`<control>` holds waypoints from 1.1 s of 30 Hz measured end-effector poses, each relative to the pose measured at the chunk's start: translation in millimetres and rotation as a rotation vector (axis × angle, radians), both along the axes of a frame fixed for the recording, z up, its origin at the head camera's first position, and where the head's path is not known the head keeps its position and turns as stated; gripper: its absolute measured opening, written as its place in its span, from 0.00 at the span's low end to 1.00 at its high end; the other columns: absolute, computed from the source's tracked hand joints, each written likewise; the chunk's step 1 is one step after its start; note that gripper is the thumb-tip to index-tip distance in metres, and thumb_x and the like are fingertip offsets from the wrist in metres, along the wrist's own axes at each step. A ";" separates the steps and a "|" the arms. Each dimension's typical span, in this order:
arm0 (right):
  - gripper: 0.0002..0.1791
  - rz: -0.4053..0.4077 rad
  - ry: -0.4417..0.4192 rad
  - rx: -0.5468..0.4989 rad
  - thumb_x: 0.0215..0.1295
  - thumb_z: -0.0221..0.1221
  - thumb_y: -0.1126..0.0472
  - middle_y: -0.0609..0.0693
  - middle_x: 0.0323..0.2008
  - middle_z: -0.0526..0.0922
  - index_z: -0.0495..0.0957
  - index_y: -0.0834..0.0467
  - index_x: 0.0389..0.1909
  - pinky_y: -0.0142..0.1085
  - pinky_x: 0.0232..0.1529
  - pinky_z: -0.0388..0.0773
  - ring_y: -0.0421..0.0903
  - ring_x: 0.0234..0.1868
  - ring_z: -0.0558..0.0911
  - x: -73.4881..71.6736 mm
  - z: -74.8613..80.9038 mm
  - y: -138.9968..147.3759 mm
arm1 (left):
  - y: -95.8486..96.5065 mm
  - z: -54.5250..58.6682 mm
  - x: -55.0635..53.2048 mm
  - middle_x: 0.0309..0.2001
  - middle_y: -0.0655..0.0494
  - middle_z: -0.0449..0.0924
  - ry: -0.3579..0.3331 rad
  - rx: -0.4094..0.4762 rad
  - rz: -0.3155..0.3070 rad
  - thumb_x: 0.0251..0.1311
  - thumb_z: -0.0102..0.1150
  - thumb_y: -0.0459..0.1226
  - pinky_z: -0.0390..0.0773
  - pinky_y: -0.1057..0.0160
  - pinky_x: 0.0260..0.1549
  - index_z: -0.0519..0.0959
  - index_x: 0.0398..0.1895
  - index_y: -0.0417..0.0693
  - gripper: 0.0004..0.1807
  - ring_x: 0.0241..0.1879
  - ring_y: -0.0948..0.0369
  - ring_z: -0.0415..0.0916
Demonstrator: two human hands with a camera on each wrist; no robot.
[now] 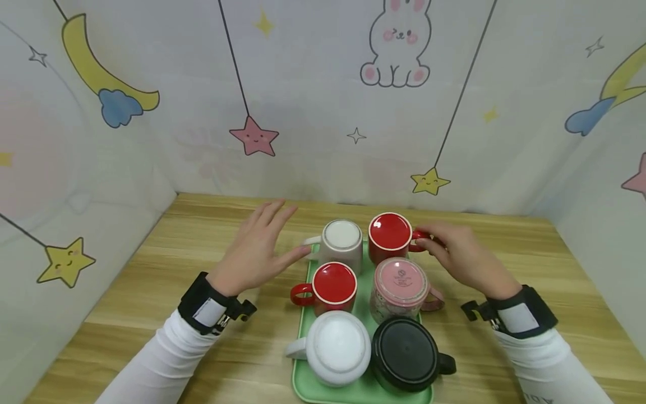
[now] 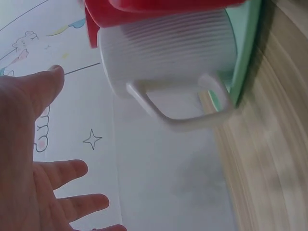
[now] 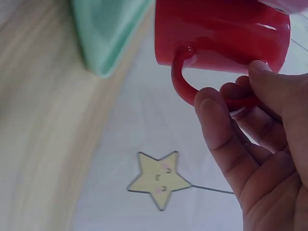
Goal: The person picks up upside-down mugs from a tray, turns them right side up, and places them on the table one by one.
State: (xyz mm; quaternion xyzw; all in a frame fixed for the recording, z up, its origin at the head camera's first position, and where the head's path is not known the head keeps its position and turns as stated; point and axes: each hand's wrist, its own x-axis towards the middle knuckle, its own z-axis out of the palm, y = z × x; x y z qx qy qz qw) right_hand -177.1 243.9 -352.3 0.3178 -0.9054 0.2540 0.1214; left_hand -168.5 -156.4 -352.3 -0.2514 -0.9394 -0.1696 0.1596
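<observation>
Upside-down mugs stand in two columns on a green tray (image 1: pixel 364 280). My right hand (image 1: pixel 461 255) grips the handle of the far red mug (image 1: pixel 391 232); in the right wrist view its fingers curl round the red handle (image 3: pixel 183 84). That mug appears lifted off the tray in this close view. My left hand (image 1: pixel 257 249) is spread with fingers extended beside the white ribbed mug (image 1: pixel 342 235). The left wrist view shows a gap between this hand and the white mug's handle (image 2: pixel 180 122).
Nearer on the tray are a second red mug (image 1: pixel 335 283), a pink patterned mug (image 1: pixel 401 283), a white mug (image 1: pixel 338 348) and a black mug (image 1: pixel 406 354). The tray rests on a wooden table (image 1: pixel 166 269). A printed cloth wall (image 1: pixel 313 168) closes the back.
</observation>
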 end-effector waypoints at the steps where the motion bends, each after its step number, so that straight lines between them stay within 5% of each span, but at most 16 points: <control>1: 0.14 0.003 0.016 -0.018 0.66 0.63 0.67 0.42 0.40 0.85 0.81 0.55 0.51 0.33 0.38 0.82 0.39 0.38 0.84 1.2 3.3 -0.1 | 1.6 0.6 -0.2 0.73 0.44 0.58 0.002 0.009 -0.008 0.60 0.50 0.70 0.52 0.38 0.67 0.61 0.76 0.50 0.49 0.72 0.44 0.52; 7: 0.16 -0.020 0.121 -0.085 0.64 0.64 0.67 0.44 0.38 0.84 0.81 0.58 0.53 0.30 0.29 0.79 0.39 0.32 0.80 8.9 21.9 -6.3 | 12.4 6.0 1.1 0.73 0.47 0.59 -0.019 0.106 -0.053 0.60 0.52 0.68 0.58 0.43 0.66 0.60 0.76 0.51 0.48 0.72 0.50 0.54; 15: 0.16 -0.070 0.181 -0.234 0.65 0.63 0.66 0.46 0.37 0.84 0.81 0.58 0.54 0.26 0.29 0.78 0.36 0.28 0.79 20.3 41.8 -19.8 | 35.0 19.8 5.2 0.73 0.55 0.60 -0.083 0.279 -0.117 0.61 0.57 0.64 0.62 0.49 0.65 0.60 0.76 0.51 0.45 0.72 0.56 0.56; 20: 0.17 -0.103 0.153 -0.371 0.65 0.63 0.67 0.47 0.35 0.85 0.81 0.59 0.55 0.26 0.30 0.79 0.36 0.28 0.81 27.8 47.6 -29.1 | 49.4 24.3 6.7 0.71 0.58 0.63 -0.145 0.403 -0.170 0.61 0.61 0.59 0.68 0.53 0.61 0.60 0.76 0.51 0.44 0.68 0.59 0.61; 25: 0.18 -0.091 0.110 -0.510 0.66 0.62 0.70 0.49 0.36 0.85 0.80 0.60 0.57 0.29 0.32 0.81 0.39 0.28 0.82 35.0 52.7 -41.6 | 65.8 28.2 9.9 0.65 0.62 0.70 -0.251 0.618 -0.249 0.60 0.66 0.52 0.76 0.55 0.50 0.64 0.73 0.51 0.40 0.57 0.59 0.70; 33: 0.18 0.081 -0.043 -0.771 0.70 0.56 0.72 0.56 0.42 0.85 0.78 0.61 0.59 0.40 0.34 0.83 0.51 0.30 0.85 49.0 61.1 -72.6 | 92.9 34.6 21.4 0.52 0.56 0.79 -0.453 0.898 -0.440 0.64 0.64 0.39 0.81 0.50 0.40 0.71 0.66 0.52 0.27 0.45 0.54 0.77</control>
